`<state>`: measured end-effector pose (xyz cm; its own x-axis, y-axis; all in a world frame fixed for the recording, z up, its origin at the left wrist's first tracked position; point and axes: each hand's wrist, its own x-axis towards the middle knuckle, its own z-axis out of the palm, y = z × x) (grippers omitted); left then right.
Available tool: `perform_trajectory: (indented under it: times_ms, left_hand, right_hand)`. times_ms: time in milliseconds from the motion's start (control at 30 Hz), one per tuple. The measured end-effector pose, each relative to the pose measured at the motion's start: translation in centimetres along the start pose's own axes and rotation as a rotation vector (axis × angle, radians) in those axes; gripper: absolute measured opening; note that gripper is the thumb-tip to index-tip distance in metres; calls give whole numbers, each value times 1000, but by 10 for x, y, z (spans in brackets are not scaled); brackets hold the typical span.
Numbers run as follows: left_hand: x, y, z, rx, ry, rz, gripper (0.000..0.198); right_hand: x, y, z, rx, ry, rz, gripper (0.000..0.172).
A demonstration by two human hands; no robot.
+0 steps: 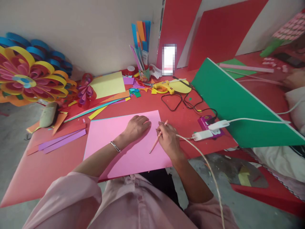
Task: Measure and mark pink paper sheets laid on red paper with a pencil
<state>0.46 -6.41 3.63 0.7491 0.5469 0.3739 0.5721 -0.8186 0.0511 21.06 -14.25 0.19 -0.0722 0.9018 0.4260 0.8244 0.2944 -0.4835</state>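
Observation:
A large pink paper sheet [124, 143] lies on the red board [47, 165] in front of me. My left hand [137, 126] rests flat on the sheet, fingers together and curled slightly, holding it down; a thin bracelet is on the wrist. My right hand [168, 138] is at the sheet's right edge, fingers closed round a pink pencil [157, 139] whose tip touches the paper.
A green board [235, 101] leans at the right. A power strip [209, 128] with white cables, a yellow glue gun [164, 86], a cup of paper strips [143, 73], loose coloured strips [62, 140] and a paper flower [26, 78] surround the sheet.

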Motion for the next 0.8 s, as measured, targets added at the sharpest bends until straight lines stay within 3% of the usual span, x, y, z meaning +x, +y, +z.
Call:
perform_trajectory:
  times_ms: [100,300,567,800]
  left_hand:
    - [-2,3,-1,4,20,-50,22]
    - [-3,9,2,43,79,-297,33]
    - [-22,34,-9,-37,15,-228,19]
    - [-23,31,-4,-30,-37,-208,30]
  right_hand:
    - [0,-1,0,1,10,22,15]
    - [-1,-5,-3,-48,32,18,13]
    - [-1,-8,-8,-70,67,24,10]
    - [-1,-9,-8,-67,45,41,9]
